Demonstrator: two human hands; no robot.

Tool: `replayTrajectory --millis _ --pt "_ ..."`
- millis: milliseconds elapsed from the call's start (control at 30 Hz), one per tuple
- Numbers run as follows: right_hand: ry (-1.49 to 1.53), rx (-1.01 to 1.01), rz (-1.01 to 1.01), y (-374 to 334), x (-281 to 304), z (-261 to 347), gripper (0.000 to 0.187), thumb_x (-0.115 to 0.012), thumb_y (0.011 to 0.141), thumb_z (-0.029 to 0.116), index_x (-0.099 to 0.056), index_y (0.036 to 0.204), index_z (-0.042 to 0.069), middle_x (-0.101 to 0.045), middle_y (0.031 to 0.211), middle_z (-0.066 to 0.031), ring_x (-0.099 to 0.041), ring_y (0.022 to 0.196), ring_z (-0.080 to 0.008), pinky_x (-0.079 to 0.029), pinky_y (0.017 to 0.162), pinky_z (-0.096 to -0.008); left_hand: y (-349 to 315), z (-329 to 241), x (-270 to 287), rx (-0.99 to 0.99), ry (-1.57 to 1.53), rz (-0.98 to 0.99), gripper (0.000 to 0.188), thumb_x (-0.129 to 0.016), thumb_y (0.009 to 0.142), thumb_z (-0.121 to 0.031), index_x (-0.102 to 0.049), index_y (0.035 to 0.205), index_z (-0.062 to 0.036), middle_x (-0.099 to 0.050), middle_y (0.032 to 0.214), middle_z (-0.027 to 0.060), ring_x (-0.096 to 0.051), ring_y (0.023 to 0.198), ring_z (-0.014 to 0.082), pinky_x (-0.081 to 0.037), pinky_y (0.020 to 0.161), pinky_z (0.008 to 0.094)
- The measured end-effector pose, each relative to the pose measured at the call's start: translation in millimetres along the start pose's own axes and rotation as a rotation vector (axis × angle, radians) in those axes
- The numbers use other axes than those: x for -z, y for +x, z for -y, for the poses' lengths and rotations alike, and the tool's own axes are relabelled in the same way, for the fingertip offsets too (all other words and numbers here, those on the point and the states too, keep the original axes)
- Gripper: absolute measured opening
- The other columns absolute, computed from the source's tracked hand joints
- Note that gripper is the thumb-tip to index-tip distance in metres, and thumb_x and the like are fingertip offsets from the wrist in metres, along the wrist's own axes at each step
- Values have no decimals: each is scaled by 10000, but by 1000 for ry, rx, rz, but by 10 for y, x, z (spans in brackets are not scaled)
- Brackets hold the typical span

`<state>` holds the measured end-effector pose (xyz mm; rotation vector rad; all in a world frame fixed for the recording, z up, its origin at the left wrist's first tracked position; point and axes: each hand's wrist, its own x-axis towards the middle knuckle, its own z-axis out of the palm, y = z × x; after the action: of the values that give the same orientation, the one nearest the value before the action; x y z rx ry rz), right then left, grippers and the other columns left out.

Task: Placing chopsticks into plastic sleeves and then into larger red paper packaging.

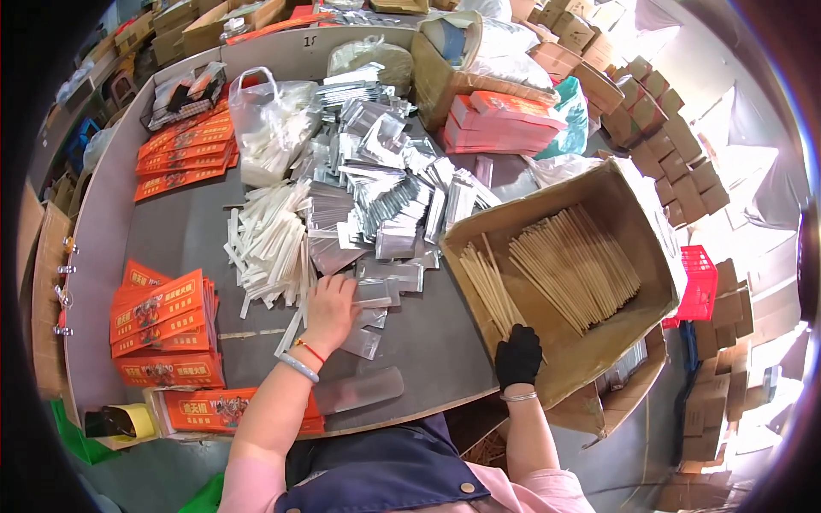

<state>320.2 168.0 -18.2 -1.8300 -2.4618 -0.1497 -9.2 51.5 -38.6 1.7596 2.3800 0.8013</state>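
Note:
My bare left hand (332, 311) rests at the near edge of a pile of narrow white paper-like strips (272, 244) and small clear-and-silver packets (389, 192). Its fingers reach forward over them, apart, and nothing shows in its grasp. In a black glove, my right hand (518, 356) is at the near left corner of a cardboard box (560, 368). The gloved fingers curl around the near ends of a few wooden chopsticks (492, 295). Many more chopsticks (573, 265) lie side by side deeper in the box.
Stacks of orange-red printed sleeves (167, 329) lie at left, with more (184, 145) behind. A clear bag (272, 128) stands behind the strips. Red packs (505, 124) sit at back right beside a carton (434, 77). Raised grey panels (107, 222) edge the table.

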Motion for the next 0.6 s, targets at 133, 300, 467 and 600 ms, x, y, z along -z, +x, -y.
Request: replayTrajectory --millis 133,300,467,600 --pt "89 -46 16 34 67 -11 225 -647 811 172 -523 948 44 -570 934 -180 -585 899 -359 -494 769 -471 49 -1 68 82 10 120 456 -820 664 -174 -663 1086 -100 -571 1135 83 -514 1112 297 -404 954 434" --pt "120 -45 9 36 -61 -46 193 -623 822 143 -517 946 39 -560 939 -178 -581 916 -373 -490 788 -475 25 18 27 -124 6 -140 440 -823 631 -176 -696 1051 -143 -589 1112 34 -528 1058 263 -412 878 418" --pt "157 -86 20 19 -59 -15 189 -604 827 129 -511 959 30 -554 963 -184 -576 926 -379 -484 804 -475 -4 72 -43 -184 -12 -219 441 -817 616 -140 -708 1044 -130 -590 1113 46 -535 1033 268 -429 877 416" --pt "195 -151 78 21 -20 -10 193 -602 834 116 -535 992 27 -565 1019 -203 -567 982 -398 -473 834 -485 41 -11 34 -207 -16 -265 388 -809 618 -103 -721 996 -120 -630 999 48 -570 950 260 -444 889 409"
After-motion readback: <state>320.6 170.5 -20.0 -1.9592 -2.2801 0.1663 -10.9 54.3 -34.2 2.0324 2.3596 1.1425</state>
